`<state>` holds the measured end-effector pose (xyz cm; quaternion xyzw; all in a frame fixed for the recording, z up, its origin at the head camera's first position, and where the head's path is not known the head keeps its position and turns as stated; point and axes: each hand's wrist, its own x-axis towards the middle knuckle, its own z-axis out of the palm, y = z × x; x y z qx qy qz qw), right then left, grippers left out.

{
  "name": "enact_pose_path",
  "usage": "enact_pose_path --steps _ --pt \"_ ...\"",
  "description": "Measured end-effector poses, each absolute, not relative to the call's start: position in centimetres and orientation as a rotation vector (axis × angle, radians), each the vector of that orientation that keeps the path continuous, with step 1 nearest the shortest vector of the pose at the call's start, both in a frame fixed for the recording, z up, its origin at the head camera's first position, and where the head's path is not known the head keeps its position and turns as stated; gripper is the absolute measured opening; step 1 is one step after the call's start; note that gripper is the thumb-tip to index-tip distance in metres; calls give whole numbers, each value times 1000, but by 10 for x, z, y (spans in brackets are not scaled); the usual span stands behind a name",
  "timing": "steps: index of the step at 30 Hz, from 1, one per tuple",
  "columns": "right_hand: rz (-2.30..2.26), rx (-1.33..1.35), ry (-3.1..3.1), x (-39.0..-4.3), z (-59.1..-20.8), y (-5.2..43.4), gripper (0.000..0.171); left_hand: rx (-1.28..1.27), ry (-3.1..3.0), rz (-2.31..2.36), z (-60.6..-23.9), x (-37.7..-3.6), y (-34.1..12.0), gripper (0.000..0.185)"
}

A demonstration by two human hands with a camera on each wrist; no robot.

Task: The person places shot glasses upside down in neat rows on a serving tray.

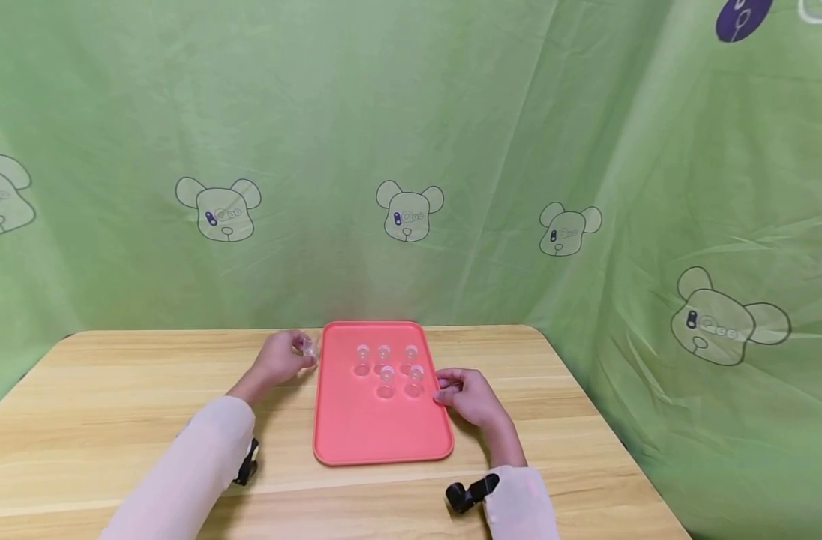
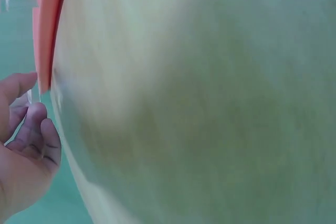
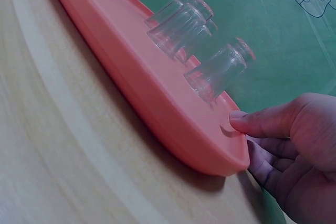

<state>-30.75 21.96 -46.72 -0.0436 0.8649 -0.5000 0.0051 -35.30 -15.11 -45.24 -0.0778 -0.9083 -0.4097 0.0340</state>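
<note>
On the wooden table lies a red tray, and several small clear glasses stand in its far half. In the right wrist view the clear glasses rest mouth down. Just outside the tray's far left edge, my left hand pinches another small clear glass. That glass is mostly hidden by the fingers in the left wrist view, where the left hand is seen at the edge. My right hand grips the tray's right rim, thumb on top and the other fingers against the outside.
The wooden table extends around the tray on both sides and in front. A green cloth with bear-face prints hangs behind the table and along its right side. A black wrist camera sits at the right sleeve.
</note>
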Motion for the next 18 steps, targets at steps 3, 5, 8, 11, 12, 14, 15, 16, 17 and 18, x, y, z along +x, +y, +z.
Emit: enact_pose_path --steps 3,5,8,11,12,14,15,16,17,18 --pt "-1558 -129 2714 -307 -467 220 35 -286 -2779 -1207 -449 -353 -150 19" --pt "-1546 -130 2720 -307 -467 219 36 -316 -2772 -1180 -444 -351 -148 20" --pt "-1543 -127 2713 -306 -466 219 36 -362 -2759 -1164 -436 -346 -144 26" --pt "-1547 -125 2712 -306 -466 219 36 -409 -2745 -1147 -427 -341 -140 31" --pt "-1551 -122 2708 -307 -466 218 36 -425 -2742 -1136 -425 -339 -139 31" --pt "-1550 -121 2711 -307 -465 218 36 -457 -2744 -1121 -420 -336 -137 29" --pt "-1550 -122 2714 -307 -466 218 36 -475 -2747 -1112 -418 -334 -136 27" --pt "-1548 -123 2716 -307 -466 218 36 -491 -2751 -1107 -416 -333 -135 25" --pt "-1549 -122 2713 -307 -466 218 36 -505 -2752 -1105 -415 -331 -134 24" --pt "-1549 -123 2713 -307 -466 218 36 -521 -2752 -1104 -413 -329 -134 22"
